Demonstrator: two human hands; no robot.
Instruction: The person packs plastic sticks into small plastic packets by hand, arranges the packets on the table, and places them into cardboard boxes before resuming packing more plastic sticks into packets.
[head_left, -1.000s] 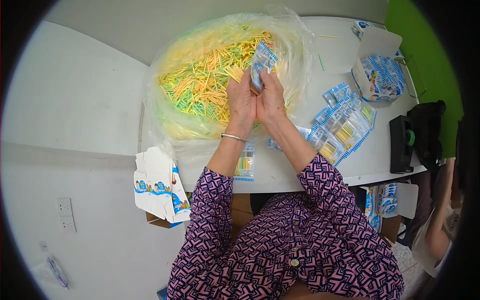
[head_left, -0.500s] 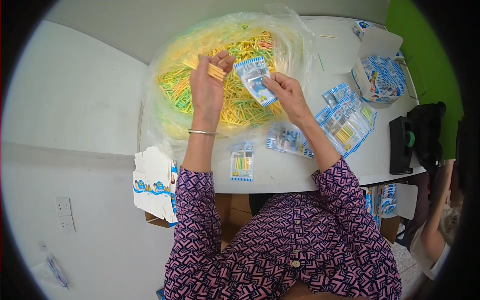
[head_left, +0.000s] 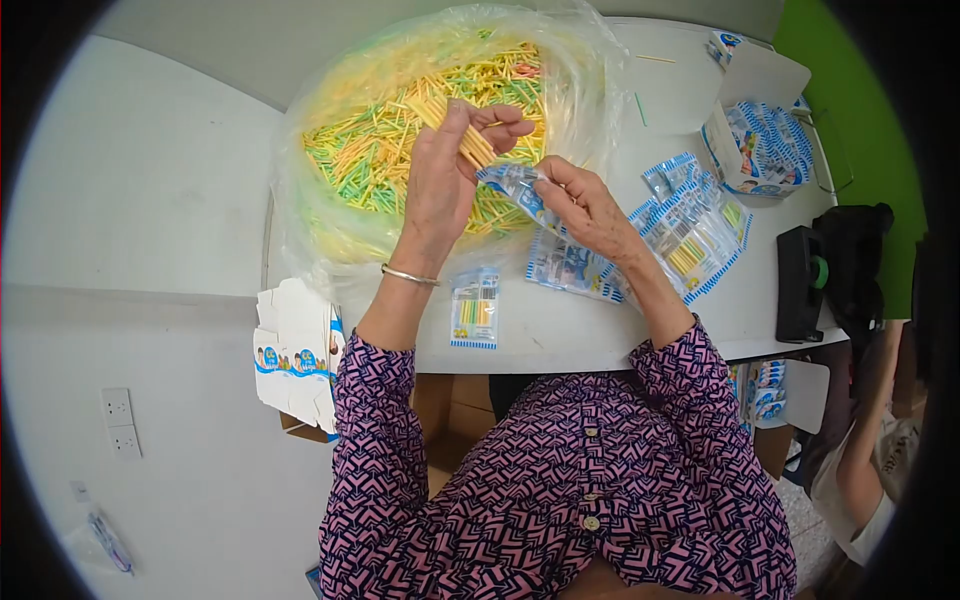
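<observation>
Pinched between the thumb and fingers of my left hand [head_left: 438,180] is a bundle of thin yellow-orange sticks [head_left: 477,147]. My right hand [head_left: 598,212] grips a small blue-and-white plastic packet [head_left: 520,188]. The packet's upper end meets the lower ends of the bundle; whether the sticks are inside its mouth I cannot tell. Behind both hands lies a large clear plastic bag [head_left: 582,85], full of loose yellow, green and orange sticks [head_left: 365,150]. A packet with coloured sticks showing in it [head_left: 474,312] lies near the table's front edge, below my left wrist.
Several packets [head_left: 690,250] lie in an overlapping pile to the right. Behind them stands an open box [head_left: 735,170] full of packets. A black tape dispenser [head_left: 800,285] is at the right edge. Flattened cartons [head_left: 295,355] are at the left. Another person's arm [head_left: 868,430] shows far right.
The packet has tilted and moved down toward my right hand's fingers, and its end now meets the stick bundle. My left hand has moved right, bringing the sticks to the packet.
</observation>
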